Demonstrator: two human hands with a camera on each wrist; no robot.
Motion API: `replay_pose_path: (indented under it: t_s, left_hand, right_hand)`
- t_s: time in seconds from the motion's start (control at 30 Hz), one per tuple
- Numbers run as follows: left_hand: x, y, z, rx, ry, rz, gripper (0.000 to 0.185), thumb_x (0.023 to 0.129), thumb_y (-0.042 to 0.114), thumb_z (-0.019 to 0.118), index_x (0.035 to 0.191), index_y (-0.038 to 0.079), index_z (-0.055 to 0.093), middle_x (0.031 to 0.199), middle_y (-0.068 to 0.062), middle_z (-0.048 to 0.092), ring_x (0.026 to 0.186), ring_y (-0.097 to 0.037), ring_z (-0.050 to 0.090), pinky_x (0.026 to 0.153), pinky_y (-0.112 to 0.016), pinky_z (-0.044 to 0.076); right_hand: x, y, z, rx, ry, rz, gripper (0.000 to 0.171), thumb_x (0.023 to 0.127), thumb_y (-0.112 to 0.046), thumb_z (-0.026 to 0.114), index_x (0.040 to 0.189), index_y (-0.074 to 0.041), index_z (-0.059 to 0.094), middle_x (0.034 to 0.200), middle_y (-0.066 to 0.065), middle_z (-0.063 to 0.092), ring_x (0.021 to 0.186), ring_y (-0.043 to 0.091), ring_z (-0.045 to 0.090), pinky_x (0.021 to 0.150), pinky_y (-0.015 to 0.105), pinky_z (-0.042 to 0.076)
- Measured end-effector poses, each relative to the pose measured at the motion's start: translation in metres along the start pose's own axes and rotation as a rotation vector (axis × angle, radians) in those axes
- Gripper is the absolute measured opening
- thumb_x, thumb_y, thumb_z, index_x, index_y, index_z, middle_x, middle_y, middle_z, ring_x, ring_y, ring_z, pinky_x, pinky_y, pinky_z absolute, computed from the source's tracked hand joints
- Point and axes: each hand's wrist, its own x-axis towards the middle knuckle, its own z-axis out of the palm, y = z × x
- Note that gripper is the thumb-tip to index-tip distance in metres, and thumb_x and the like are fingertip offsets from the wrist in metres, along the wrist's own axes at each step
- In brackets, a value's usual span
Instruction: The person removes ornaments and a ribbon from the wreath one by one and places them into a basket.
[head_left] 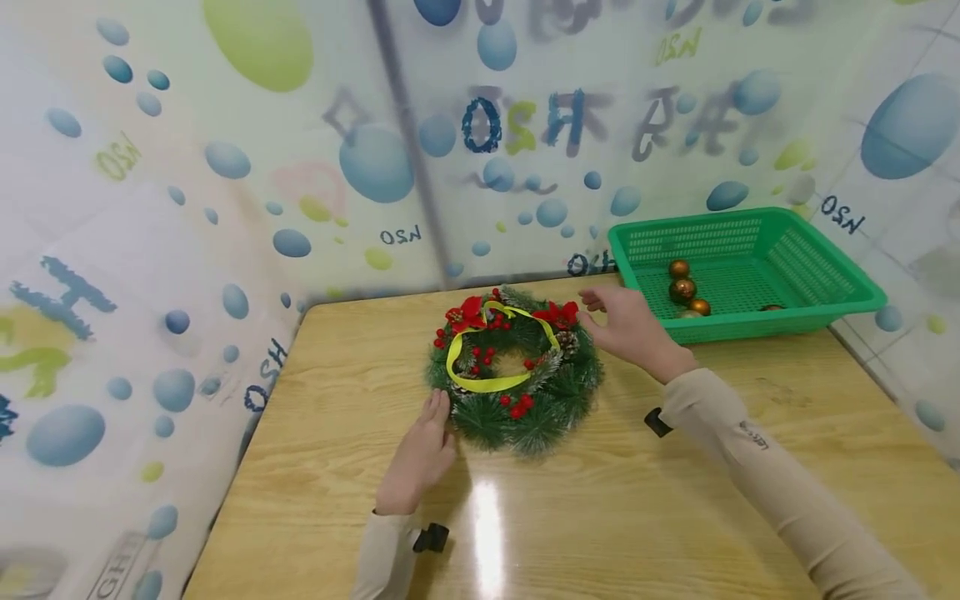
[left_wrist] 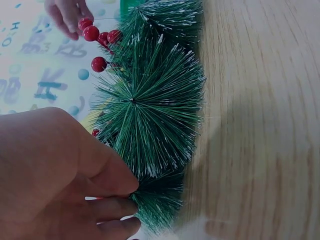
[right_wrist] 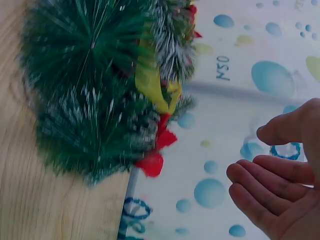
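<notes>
head view | wreath (head_left: 516,379) lay mid-table (head_left: 637,517) | left hand (head_left: 420,454) touched its near-left edge, fingers loosely extended | right hand (head_left: 630,329) hovered open, relaxed, beside its right rim | likely positioning step; next move needs a grip on the rim

You have bright, even light throughout, with no dim corners. In the head view a white streak of glare runs down the table (head_left: 675,517) near its front, which places the source overhead. Soft shadows lie beside the left hand (head_left: 420,454) and under the wreath (head_left: 516,371). Straight edges bow toward the frame borders, and the lettering on the backdrop (head_left: 225,208) reads blurred. Your left wrist view is sharp on the needles, soft on the near fingers (left_wrist: 107,207). Your right wrist view is smeared across the wreath.
</notes>
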Motion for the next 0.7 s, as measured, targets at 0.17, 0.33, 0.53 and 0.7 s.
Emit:
replay_pose_path:
  t_s: [0.17, 0.33, 0.53, 0.7]
  left_hand:
    - [-0.001, 0.002, -0.001, -0.005, -0.001, -0.003, 0.065, 0.1, 0.008, 0.046, 0.157, -0.008, 0.02, 0.167, -0.024, 0.014, 0.156, -0.04, 0.016, 0.128, -0.053, 0.018]
    - [-0.001, 0.002, 0.0, 0.003, 0.005, 0.004, 0.065, 0.1, 0.008, 0.047, 0.157, -0.008, 0.02, 0.167, -0.023, 0.014, 0.156, -0.04, 0.016, 0.128, -0.052, 0.018]
    - [-0.001, 0.002, 0.001, -0.002, 0.002, -0.009, 0.066, 0.1, 0.008, 0.048, 0.158, -0.006, 0.019, 0.167, -0.022, 0.013, 0.156, -0.039, 0.016, 0.128, -0.051, 0.017]
    - [-0.001, 0.001, 0.001, 0.002, 0.015, -0.006, 0.066, 0.1, 0.009, 0.049, 0.158, -0.006, 0.02, 0.167, -0.023, 0.013, 0.156, -0.04, 0.017, 0.127, -0.052, 0.019]
  right_hand:
    - [0.003, -0.017, 0.019, 0.035, -0.013, -0.06, 0.033, 0.096, -0.012, 0.065, 0.124, 0.006, 0.064, 0.113, 0.023, 0.073, 0.097, 0.033, 0.073, 0.084, 0.05, 0.061]
    - [0.002, -0.039, 0.04, 0.057, -0.057, -0.108, 0.031, 0.096, -0.012, 0.067, 0.122, 0.003, 0.066, 0.113, 0.019, 0.074, 0.096, 0.03, 0.073, 0.082, 0.046, 0.063]
    - [0.0, -0.06, 0.063, 0.108, -0.148, -0.162, 0.025, 0.096, -0.01, 0.065, 0.118, 0.001, 0.069, 0.11, 0.015, 0.075, 0.096, 0.024, 0.073, 0.083, 0.04, 0.063]
    - [0.004, -0.074, 0.081, 0.153, -0.229, -0.194, 0.024, 0.097, -0.012, 0.065, 0.117, 0.002, 0.069, 0.11, 0.015, 0.075, 0.095, 0.023, 0.073, 0.085, 0.039, 0.063]
